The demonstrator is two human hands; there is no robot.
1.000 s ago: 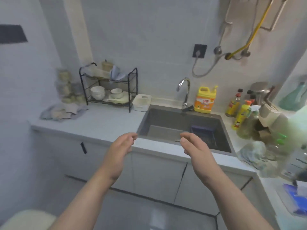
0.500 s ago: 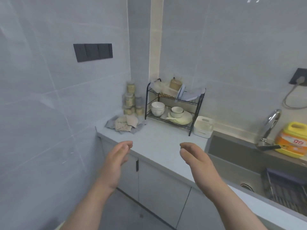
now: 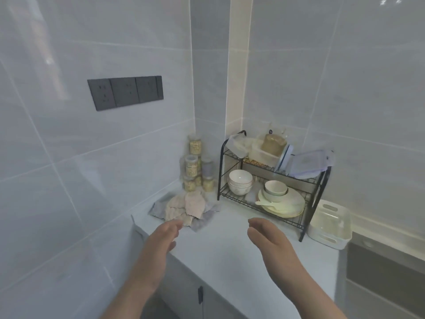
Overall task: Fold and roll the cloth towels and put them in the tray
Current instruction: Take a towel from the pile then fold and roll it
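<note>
A heap of crumpled cloth towels [image 3: 186,208], beige, pink and grey-blue, lies in the far left corner of the pale counter [image 3: 232,245]. My left hand [image 3: 162,238] hovers just in front of the heap, fingers loosely curled, holding nothing. My right hand [image 3: 269,238] hangs over the middle of the counter, also loosely curled and empty. A white plastic tray [image 3: 330,223] with slotted handles stands to the right of the dish rack.
A black two-tier wire dish rack [image 3: 269,176] holds bowls, plates and lidded containers. Stacked jars [image 3: 195,166] stand in the corner behind the towels. The sink edge [image 3: 386,256] begins at the right. A row of dark wall sockets [image 3: 125,92] sits on the left wall.
The view has swung left from the sink to the counter corner and come closer. Both hands have moved toward the towel heap, still empty.
</note>
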